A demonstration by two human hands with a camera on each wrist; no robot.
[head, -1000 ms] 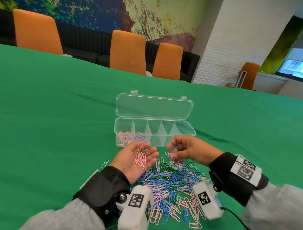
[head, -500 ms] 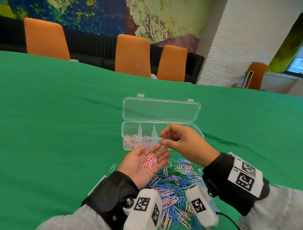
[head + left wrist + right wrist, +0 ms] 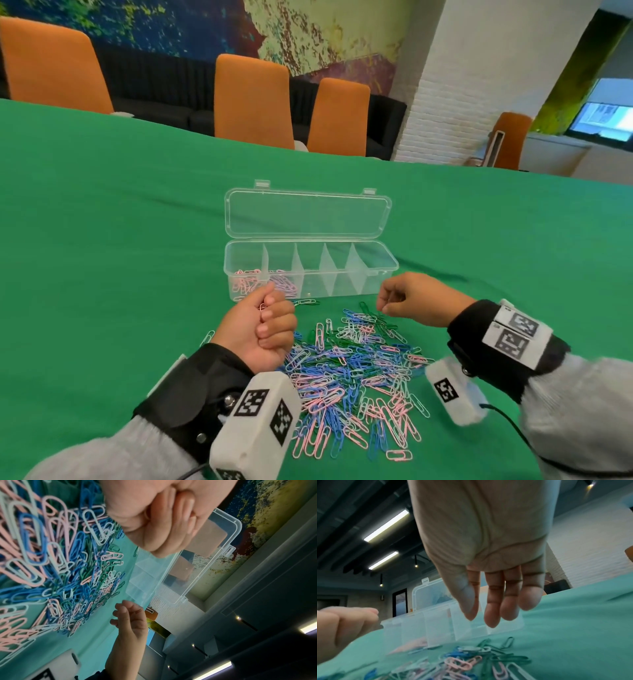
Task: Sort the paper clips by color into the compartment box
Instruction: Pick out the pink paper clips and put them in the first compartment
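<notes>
A clear compartment box (image 3: 389, 266) stands with its lid (image 3: 308, 214) folded back. Pink clips (image 3: 245, 282) lie in its leftmost compartment, and more clips (image 3: 285, 283) in the second. A mixed pile of pink, blue, green and white paper clips (image 3: 359, 370) lies in front of it. My left hand (image 3: 263, 329) is a fist in front of the box's left end, gripping pink clips, one of which (image 3: 263, 307) pokes out. My right hand (image 3: 407, 301) hovers over the pile's far right edge. Its fingers (image 3: 491, 608) hang loosely and hold nothing.
Green cloth (image 3: 120, 257) covers the whole table. Two stray clips (image 3: 305, 302) lie just in front of the box. Orange chairs (image 3: 253, 99) stand behind the far table edge, with a white brick pillar (image 3: 445, 102) at the right.
My left hand has closed from an open palm into a fist round the pink clips. My right hand has moved from above that palm to the right and down over the pile.
</notes>
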